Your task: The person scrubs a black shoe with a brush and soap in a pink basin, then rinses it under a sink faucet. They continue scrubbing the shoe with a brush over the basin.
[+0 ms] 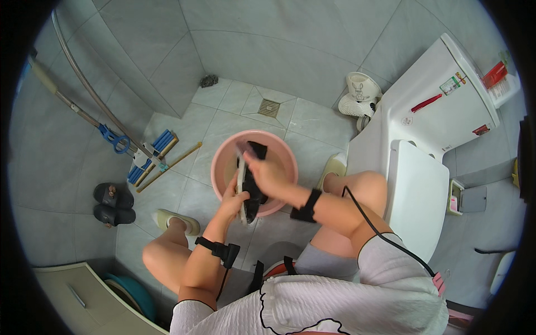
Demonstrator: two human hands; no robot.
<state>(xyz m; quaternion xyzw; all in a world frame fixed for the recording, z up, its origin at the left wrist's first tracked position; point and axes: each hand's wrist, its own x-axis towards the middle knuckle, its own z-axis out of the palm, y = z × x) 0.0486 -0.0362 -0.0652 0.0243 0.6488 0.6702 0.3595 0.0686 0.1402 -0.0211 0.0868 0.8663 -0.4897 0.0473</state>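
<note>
A pink plastic basin [292, 163] stands on the tiled floor, with liquid showing inside. Over its left part, my left hand [233, 201] grips a black shoe with a pale sole [251, 203], held on edge. My right hand [266, 171] is at the upper part of the shoe, its fingers around a small purplish brush [245, 148] that is blurred and pressed near the sole. Another dark item [257, 150] lies behind my right hand in the basin; whether it is a second shoe I cannot tell.
A white toilet [416, 197] stands at the right, with a white rabbit-print container [359, 90] beside it. A floor drain [269, 108] lies beyond the basin. Mops with blue heads [153, 157] lean at the left, near black slippers [114, 204]. A cabinet [79, 289] fills the lower left.
</note>
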